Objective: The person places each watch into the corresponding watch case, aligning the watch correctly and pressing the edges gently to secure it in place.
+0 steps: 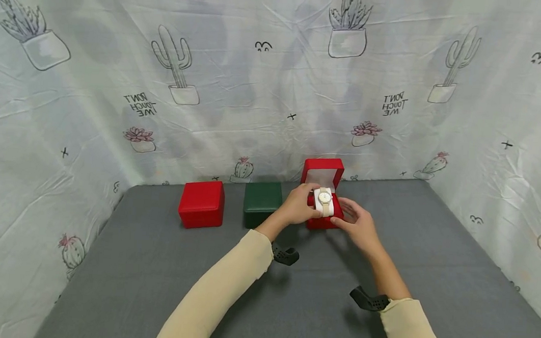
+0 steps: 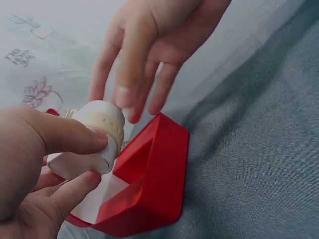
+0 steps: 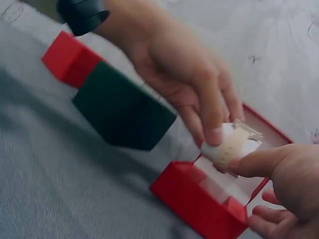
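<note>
My left hand (image 1: 297, 206) grips a white watch cushion (image 2: 79, 164) between thumb and fingers, over an open red watch box (image 2: 167, 174). Around the cushion is a wristwatch (image 1: 325, 197) with a cream strap and a pale round dial, which faces up in the head view. Below it, the left wrist view shows the inside of the box, and the box's lid (image 1: 324, 163) stands raised at the back. My right hand (image 1: 361, 227) is at the right side of the box, its fingers loosely bent and spread. In the right wrist view its thumb overlaps the strap's edge.
Left of the open box stands a closed dark green box (image 1: 262, 202), with a closed red box (image 1: 202, 203) further left. All are on a grey cloth-covered table (image 1: 145, 275). A white curtain (image 1: 238, 85) printed with cacti hangs behind and at both sides.
</note>
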Available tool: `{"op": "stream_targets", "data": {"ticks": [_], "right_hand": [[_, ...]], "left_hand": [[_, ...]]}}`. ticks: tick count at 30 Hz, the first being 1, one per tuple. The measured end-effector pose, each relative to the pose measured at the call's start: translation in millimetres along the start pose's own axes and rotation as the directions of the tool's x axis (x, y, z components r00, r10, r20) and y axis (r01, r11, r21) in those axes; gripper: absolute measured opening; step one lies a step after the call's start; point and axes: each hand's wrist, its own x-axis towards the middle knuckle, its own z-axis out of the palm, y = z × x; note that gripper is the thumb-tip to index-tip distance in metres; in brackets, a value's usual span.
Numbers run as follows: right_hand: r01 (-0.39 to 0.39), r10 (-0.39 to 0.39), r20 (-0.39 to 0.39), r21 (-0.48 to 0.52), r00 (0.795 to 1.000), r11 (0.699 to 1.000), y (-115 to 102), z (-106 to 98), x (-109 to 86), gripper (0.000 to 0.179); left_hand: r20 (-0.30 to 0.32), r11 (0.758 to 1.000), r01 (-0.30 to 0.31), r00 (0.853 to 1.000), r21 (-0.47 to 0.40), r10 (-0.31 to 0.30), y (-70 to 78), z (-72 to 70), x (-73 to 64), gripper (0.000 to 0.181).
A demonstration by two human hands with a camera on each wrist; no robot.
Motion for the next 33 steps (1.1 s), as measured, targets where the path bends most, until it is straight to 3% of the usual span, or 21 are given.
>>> {"op": "stream_targets", "data": {"ticks": [10,21,24,28,33], "right_hand": [[-0.141,0.142,0.018,-0.078,0.990,0.987,17.3,5.9,15.9,0.073],[-0.158,0.158,-0.007,-0.116,0.987,0.981,24.2,9.5,21.1,0.068],[-0.167,0.165,-0.022,-0.142,0.986,0.976,24.0,9.8,20.7,0.068],[-0.184,0.181,-0.034,-0.140,0.983,0.973,22.8,10.0,20.8,0.068],[-0.194,0.189,-0.046,-0.137,0.981,0.971,22.6,11.2,21.4,0.068]], "left_hand": [[0.036,0.996,0.017,0.999,0.089,-0.020,-8.2,16.4,21.2,0.063],[0.092,0.991,0.038,0.995,0.126,-0.050,-10.4,18.3,28.1,0.063],[0.086,0.985,0.060,0.994,0.160,-0.074,-9.7,18.8,28.2,0.062],[0.032,0.975,0.116,0.992,0.192,-0.124,-7.9,20.5,26.9,0.061],[0.012,0.952,0.132,0.990,0.276,-0.140,-5.1,23.5,27.0,0.061]]}}
